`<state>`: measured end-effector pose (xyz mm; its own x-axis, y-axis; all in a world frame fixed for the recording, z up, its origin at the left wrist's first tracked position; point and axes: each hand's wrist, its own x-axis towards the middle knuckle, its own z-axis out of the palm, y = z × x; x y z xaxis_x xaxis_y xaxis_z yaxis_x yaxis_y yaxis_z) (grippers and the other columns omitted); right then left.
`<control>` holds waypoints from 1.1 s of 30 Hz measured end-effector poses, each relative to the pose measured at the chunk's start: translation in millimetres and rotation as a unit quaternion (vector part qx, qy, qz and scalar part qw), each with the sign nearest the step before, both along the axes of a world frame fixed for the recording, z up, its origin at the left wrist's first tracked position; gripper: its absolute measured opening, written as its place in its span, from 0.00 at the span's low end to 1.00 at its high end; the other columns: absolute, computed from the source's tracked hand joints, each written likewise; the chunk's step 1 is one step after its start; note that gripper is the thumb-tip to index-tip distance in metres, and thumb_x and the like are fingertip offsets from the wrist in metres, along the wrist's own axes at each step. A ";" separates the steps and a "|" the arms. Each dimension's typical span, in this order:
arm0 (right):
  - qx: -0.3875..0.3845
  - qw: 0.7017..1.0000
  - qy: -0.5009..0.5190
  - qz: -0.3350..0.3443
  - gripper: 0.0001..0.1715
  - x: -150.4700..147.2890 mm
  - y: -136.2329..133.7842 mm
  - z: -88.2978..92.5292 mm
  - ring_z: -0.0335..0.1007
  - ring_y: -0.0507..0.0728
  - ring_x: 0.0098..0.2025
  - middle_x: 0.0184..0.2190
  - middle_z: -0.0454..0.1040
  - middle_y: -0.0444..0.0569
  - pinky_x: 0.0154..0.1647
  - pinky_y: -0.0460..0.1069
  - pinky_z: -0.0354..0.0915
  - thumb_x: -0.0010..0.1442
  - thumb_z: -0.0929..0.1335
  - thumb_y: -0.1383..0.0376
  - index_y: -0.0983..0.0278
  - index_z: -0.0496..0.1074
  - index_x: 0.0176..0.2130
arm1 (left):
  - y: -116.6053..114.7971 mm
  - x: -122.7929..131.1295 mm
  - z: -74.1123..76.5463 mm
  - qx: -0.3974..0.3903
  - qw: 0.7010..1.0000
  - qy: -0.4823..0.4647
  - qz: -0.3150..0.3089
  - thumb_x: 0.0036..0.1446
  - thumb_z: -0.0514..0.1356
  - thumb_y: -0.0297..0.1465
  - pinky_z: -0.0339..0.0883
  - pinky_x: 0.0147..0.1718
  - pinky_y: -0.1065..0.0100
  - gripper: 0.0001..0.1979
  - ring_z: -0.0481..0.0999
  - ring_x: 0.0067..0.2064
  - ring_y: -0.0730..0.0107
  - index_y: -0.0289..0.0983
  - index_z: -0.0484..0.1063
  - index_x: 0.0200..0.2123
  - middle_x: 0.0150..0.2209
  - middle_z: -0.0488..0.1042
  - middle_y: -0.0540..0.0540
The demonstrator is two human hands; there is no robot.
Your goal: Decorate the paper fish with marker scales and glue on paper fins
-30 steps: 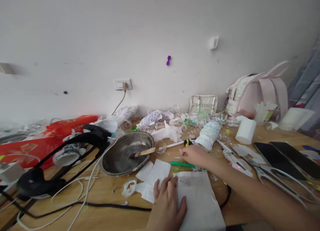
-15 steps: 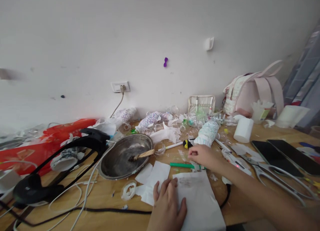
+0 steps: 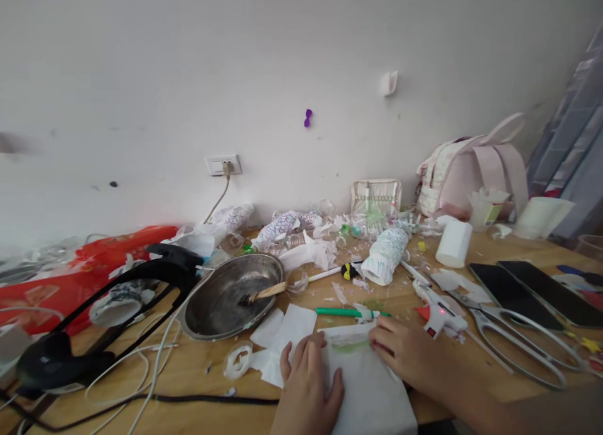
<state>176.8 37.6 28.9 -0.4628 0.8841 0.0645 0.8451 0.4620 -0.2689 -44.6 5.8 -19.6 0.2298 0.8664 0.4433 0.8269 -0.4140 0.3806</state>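
Note:
A sheet of white paper [image 3: 370, 385] lies at the front edge of the table. Across its upper end runs a whitish strip with a greenish patch below it. My left hand [image 3: 308, 381] rests at the sheet's upper left, fingers stretched forward and thumb apart. At the upper right corner, my right hand [image 3: 400, 350] has its fingers curled against the paper's edge; the fingertips are partly hidden. Just beyond the sheet lies a green marker [image 3: 339, 312]. Loose white paper pieces [image 3: 289, 337] lie left of my left hand.
A metal bowl [image 3: 198, 312] holds a wooden-handled brush [image 3: 268, 291]. On the right are a glue gun [image 3: 440, 315] with a red light, large scissors [image 3: 504, 334] and two phones [image 3: 513, 293]. A patterned paper roll [image 3: 386, 259] stands behind. Cables [image 3: 211, 398] cross the left side.
My right hand has come down and nearer, from above the green marker onto the paper's upper right corner. The paper's dark smudge no longer shows; a greenish patch does. My left hand stays on the sheet.

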 end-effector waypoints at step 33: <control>-0.065 0.991 0.072 -0.091 0.05 -7.9 6.7 17.6 0.69 0.54 0.36 0.39 0.71 0.47 0.39 0.48 0.62 0.55 0.65 0.72 0.64 0.69 0.30 | -7.7 19.1 20.1 0.070 0.980 0.143 -0.122 0.58 0.57 0.35 0.63 0.53 0.53 0.16 0.70 0.52 0.58 0.44 0.70 0.50 0.50 0.76 0.50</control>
